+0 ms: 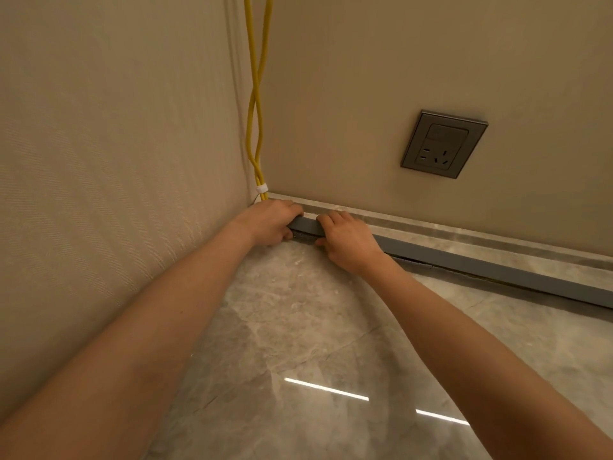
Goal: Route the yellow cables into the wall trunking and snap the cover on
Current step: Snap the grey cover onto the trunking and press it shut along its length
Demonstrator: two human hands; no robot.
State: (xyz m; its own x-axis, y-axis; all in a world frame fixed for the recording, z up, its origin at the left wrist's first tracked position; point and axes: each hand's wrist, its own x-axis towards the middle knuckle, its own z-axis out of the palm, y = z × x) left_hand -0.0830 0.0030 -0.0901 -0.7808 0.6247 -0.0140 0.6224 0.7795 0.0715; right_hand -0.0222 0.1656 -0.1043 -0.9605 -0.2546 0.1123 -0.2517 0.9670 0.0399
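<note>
Two yellow cables (pixel 254 104) hang down the room corner, twisted round each other and held by a white clip (pixel 262 188) just above the skirting. A grey trunking cover (pixel 471 260) runs along the foot of the right wall at floor level. My left hand (pixel 270 222) grips its corner end, fingers curled over the top. My right hand (pixel 348 240) holds the same strip a little to the right, fingers on top and thumb below. Where the cables go beneath my left hand is hidden.
A grey wall socket (pixel 444 144) sits on the right wall above the trunking. A marble skirting (pixel 464 232) runs behind the strip. The glossy marble floor (pixel 298 343) spreads below my arms. A ribbed wallpapered wall (pixel 116 161) closes the left side.
</note>
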